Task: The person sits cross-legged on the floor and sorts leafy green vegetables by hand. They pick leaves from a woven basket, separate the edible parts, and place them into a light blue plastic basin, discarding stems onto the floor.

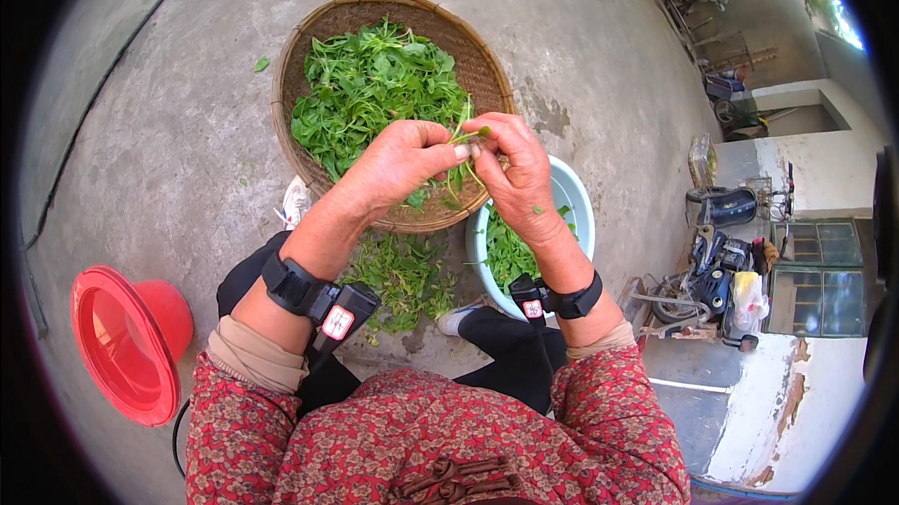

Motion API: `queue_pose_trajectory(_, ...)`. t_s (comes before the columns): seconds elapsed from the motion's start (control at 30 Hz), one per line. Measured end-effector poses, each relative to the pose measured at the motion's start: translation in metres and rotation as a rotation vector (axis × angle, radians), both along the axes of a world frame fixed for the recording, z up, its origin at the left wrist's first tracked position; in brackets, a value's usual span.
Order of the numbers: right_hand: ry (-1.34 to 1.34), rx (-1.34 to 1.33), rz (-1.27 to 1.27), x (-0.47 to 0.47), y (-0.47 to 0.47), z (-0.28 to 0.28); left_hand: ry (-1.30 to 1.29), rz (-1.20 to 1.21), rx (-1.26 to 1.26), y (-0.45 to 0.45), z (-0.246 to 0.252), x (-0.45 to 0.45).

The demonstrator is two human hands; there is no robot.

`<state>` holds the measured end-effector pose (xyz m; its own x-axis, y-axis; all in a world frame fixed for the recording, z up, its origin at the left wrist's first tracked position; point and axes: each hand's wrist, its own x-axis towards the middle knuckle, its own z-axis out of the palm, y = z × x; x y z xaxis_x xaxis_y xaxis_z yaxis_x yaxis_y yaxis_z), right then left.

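Note:
My left hand (400, 157) and my right hand (516, 164) meet over the near right rim of a round woven bamboo basket (484, 84). Between their thumbs and fingertips is a green leafy sprig (462, 134), pinched by both. A large heap of leafy greens (379, 84) fills much of the basket. Below my right forearm stands a light blue plastic basin (581, 203) with loose greens (509, 252) in it, partly hidden by the arm. A pile of stems and leaves (404, 280) lies on the ground between my feet.
A red plastic bucket (168, 308) with a wide brim lies tipped at the left. A dark cable (105, 84) crosses the concrete floor (204, 105). Parked along the right wall are a motorcycle (709, 280) and a bicycle with a basket (737, 203). One stray leaf (261, 64) lies left of the bamboo basket.

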<state>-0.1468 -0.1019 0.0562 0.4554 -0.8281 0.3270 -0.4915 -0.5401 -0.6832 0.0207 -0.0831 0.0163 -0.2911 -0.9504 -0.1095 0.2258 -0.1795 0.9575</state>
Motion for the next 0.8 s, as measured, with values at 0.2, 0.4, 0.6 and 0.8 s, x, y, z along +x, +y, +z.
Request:
queue_pose_trajectory(0.2,0.194,-0.029,0.022,-0.006,-0.001,0.005,-0.057,0.012,0.081,0.0,0.004,0.005)
queue_pose_trajectory(0.4,0.273,0.03,0.127,-0.009,0.006,0.012,0.13,0.284,-0.076,-0.005,0.004,0.004)
queue_pose_trajectory(0.6,0.054,0.235,0.044,-0.007,0.006,0.01,0.344,0.023,-0.041,0.002,0.004,-0.009)
queue_pose_trajectory(0.8,0.161,0.003,-0.002,-0.01,0.005,0.007,0.27,-0.148,0.103,0.002,0.004,-0.006)
